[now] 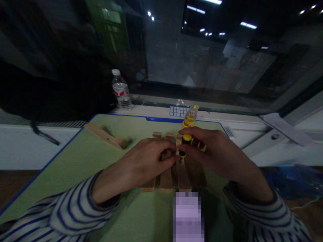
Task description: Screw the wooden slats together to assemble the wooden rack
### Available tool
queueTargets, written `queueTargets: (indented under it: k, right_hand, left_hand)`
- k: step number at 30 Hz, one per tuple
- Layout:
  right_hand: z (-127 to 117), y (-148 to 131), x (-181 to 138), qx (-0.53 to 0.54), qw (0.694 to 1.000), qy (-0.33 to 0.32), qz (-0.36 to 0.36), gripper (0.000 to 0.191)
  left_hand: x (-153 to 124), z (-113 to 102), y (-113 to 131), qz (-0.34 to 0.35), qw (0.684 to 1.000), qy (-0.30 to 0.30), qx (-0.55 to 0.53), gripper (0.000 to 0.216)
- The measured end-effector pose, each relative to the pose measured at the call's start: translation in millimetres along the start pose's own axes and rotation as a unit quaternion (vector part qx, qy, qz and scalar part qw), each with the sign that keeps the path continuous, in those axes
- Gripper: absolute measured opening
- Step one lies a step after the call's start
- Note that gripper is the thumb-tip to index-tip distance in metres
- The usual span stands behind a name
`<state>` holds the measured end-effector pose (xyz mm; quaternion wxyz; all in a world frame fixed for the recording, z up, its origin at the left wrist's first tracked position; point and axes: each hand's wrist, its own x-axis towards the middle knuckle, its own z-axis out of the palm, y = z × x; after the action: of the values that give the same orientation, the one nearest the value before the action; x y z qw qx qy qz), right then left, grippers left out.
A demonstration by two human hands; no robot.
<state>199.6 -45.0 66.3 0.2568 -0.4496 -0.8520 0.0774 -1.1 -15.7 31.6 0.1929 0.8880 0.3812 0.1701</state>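
Note:
My right hand [214, 151] grips a short screwdriver [187, 138] with a yellow and black handle, held upright with its shaft pointing down. Beneath it lies a wooden slat [183, 176], with a small dark screw or hole near the screwdriver's lower end. My left hand [148, 156] reaches in from the left, thumb and forefinger closed at the wooden piece [178, 143] beside the screwdriver. Other wooden slats [166, 179] lie side by side under my hands, with small blocks [156, 134] at their far ends. My fingers partly hide the contact points.
A separate wooden piece [104, 136] lies on the left of the green, blue-edged table [75, 161]. A clear container with a yellow lid [190, 117] stands at the far edge. On the sill stands a water bottle [121, 90]. A pixelated pale rectangle [188, 218] is at the front.

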Motion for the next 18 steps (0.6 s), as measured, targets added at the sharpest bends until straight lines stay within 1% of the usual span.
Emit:
queueTargets:
  k: [4, 8, 14, 18]
  right_hand:
    - [0, 0, -1, -0.002, 1.000, -0.006, -0.008, 0.026]
    - [-1, 3, -2, -0.010, 1.000, 0.002, -0.009, 0.023]
    - [-2, 5, -2, -0.022, 1.000, 0.003, 0.008, 0.020]
    - [0, 6, -1, -0.015, 1.000, -0.003, 0.015, 0.022]
  left_hand:
    - [10, 12, -4, -0.014, 0.995, -0.004, -0.099, 0.023]
    - [16, 21, -8, -0.012, 0.985, -0.010, -0.172, 0.023]
    - [17, 26, -12, 0.009, 0.978, -0.010, -0.209, 0.022]
    - [16, 27, -13, 0.019, 0.976, -0.010, -0.217, 0.021]
